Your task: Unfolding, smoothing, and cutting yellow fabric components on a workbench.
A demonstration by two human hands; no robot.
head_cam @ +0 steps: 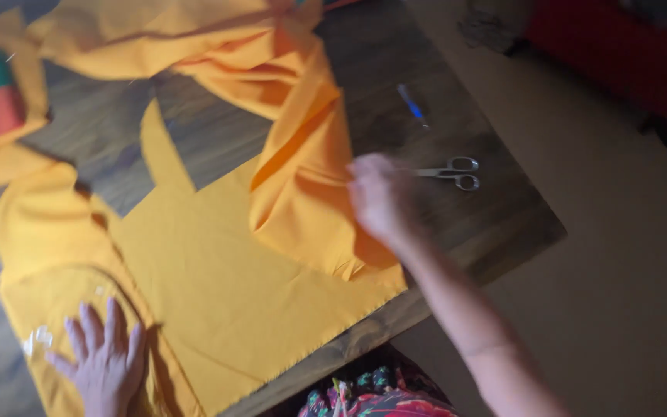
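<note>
Orange fabric (218, 270) covers the tabletop (496, 208); left hand (106, 359), fingers spread, pins it flat while right hand (380, 197) pinches a raised fold beside the scissors (449, 174).

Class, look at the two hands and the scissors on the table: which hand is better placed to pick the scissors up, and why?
Probably the right hand: it hovers just beside the scissors, while the left hand lies flat on the yellow fabric, far across the table.

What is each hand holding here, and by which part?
Right hand pinches a fold of the yellow cloth; left hand lies flat on it, gripping nothing.
</note>
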